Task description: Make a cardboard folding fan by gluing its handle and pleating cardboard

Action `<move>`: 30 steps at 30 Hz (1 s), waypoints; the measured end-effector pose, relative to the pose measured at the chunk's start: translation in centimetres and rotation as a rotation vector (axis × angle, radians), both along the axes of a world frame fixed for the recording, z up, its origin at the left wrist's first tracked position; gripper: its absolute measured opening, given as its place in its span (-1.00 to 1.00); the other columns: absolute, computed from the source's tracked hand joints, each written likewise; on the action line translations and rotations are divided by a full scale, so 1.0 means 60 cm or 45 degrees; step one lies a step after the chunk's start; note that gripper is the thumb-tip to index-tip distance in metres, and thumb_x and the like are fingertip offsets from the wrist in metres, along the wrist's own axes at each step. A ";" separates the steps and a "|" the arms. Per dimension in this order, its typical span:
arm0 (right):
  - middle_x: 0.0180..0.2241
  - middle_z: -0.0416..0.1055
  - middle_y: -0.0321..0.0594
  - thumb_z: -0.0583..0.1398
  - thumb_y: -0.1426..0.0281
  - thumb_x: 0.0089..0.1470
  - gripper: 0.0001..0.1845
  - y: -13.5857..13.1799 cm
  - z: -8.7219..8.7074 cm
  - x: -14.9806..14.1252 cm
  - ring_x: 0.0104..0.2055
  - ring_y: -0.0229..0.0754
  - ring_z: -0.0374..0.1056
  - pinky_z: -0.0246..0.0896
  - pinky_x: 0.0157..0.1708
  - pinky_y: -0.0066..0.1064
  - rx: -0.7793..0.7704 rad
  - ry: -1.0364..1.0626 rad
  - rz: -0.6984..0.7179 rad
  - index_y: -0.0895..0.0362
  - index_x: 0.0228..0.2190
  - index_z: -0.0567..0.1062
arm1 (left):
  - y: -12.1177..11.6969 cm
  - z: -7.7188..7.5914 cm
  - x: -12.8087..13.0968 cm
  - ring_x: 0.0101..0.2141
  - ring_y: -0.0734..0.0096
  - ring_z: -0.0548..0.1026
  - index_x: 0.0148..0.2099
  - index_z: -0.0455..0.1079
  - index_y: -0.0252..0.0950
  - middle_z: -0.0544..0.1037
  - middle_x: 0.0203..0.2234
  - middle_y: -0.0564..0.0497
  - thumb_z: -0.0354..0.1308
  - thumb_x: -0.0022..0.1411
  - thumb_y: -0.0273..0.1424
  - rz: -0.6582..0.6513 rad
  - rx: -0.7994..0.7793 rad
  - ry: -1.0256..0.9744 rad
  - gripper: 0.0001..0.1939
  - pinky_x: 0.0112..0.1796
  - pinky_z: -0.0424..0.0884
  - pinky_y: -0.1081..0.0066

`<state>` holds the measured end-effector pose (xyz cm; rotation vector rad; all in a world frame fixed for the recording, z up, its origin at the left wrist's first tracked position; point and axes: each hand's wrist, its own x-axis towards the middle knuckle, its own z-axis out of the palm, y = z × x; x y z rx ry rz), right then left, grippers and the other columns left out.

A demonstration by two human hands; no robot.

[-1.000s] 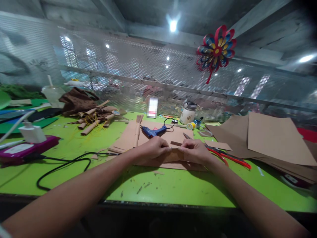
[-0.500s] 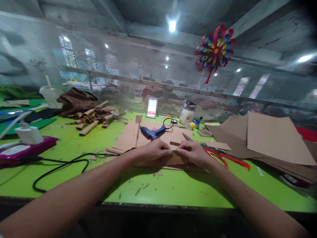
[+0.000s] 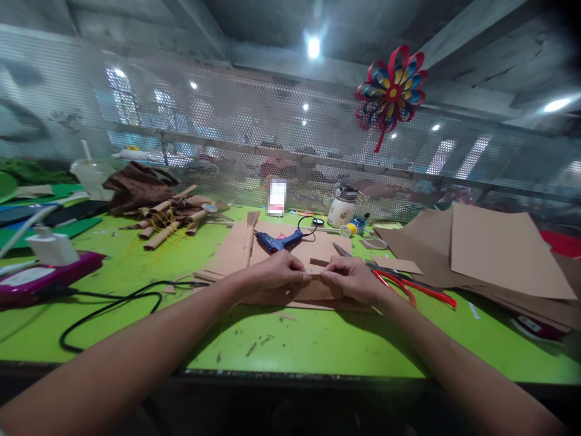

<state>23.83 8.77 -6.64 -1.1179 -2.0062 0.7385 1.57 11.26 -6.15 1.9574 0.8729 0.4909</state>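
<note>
Between my two hands is a piece of brown paper [image 3: 318, 287], its upper edge pinched from both sides. My left hand [image 3: 284, 270] is closed on the left part of that edge, thumb and forefinger together. My right hand [image 3: 349, 277] pinches it a short way to the right. A narrow brown strip [image 3: 319, 262] lies just behind the right fingers. Beyond the hands a blue hot glue gun [image 3: 279, 241] rests on a stack of brown paper sheets [image 3: 231, 249]. Left of it lies a paper roll with a fringed end [image 3: 249, 239]. Scissors with red handles [image 3: 394, 283] lie beside my right hand.
Several brown paper rolls with yellow thread [image 3: 163, 233] lie back left. A purple power strip [image 3: 86, 269] with a white plug and black cable sits at the left. Large brown sheets [image 3: 503, 254] cover the right. A white bottle [image 3: 342, 209] and yellow spool [image 3: 347, 230] stand behind.
Both hands stay pinched on the paper, with small finger shifts along its edge. The view has drifted slightly, and nothing else on the table has visibly moved.
</note>
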 end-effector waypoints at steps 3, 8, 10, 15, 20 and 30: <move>-0.55 0.33 -0.29 0.21 0.30 0.00 -0.79 0.001 -0.004 0.001 -0.56 -0.31 0.24 0.14 -0.55 -0.45 -0.026 0.036 0.034 0.20 -0.50 0.52 | 0.000 0.000 0.000 -0.60 0.51 0.30 -0.50 0.39 -0.35 0.40 -0.66 0.05 0.19 0.06 -0.13 0.006 -0.015 0.014 -0.64 -0.53 0.20 0.46; -0.60 0.35 -0.28 0.22 0.29 -0.02 -0.78 -0.001 -0.004 -0.002 -0.58 -0.30 0.26 0.14 -0.58 -0.46 -0.041 0.022 0.034 0.21 -0.52 0.51 | -0.002 0.002 0.002 -0.60 0.49 0.31 -0.50 0.40 -0.35 0.39 -0.69 0.06 0.22 0.00 -0.12 0.134 0.040 0.103 -0.65 -0.54 0.18 0.47; -0.66 0.34 -0.28 0.22 0.28 -0.02 -0.77 -0.003 -0.004 -0.003 -0.63 -0.29 0.24 0.11 -0.61 -0.45 -0.081 0.024 0.028 0.21 -0.53 0.49 | -0.002 0.001 0.003 -0.59 0.47 0.34 -0.49 0.40 -0.34 0.42 -0.67 0.06 0.23 -0.03 -0.13 0.187 0.077 0.138 -0.66 -0.54 0.17 0.47; -0.71 0.33 -0.28 0.24 0.24 -0.04 -0.74 -0.004 -0.004 -0.003 -0.69 -0.31 0.20 0.08 -0.66 -0.46 -0.295 0.088 0.020 0.20 -0.55 0.45 | 0.002 -0.008 0.000 -0.59 0.49 0.29 -0.56 0.33 -0.32 0.37 -0.67 0.08 0.22 -0.04 -0.19 0.201 0.195 0.175 -0.70 -0.58 0.10 0.48; -0.65 0.34 -0.26 0.29 0.25 -0.10 -0.75 0.006 -0.007 0.007 -0.63 -0.31 0.24 0.13 -0.63 -0.47 -0.349 0.138 -0.013 0.21 -0.56 0.47 | 0.000 -0.002 -0.006 -0.60 0.51 0.27 -0.55 0.30 -0.32 0.34 -0.68 0.10 0.24 -0.06 -0.22 0.272 0.163 0.200 -0.72 -0.60 0.07 0.49; -0.64 0.32 -0.30 0.30 0.23 -0.10 -0.74 0.024 -0.021 0.025 -0.64 -0.35 0.15 0.04 -0.63 -0.47 -0.326 0.169 0.015 0.20 -0.52 0.49 | 0.002 0.011 -0.016 -0.59 0.53 0.27 -0.44 0.45 -0.36 0.39 -0.64 0.05 0.20 0.05 -0.25 0.060 -0.192 -0.036 -0.76 -0.52 0.15 0.46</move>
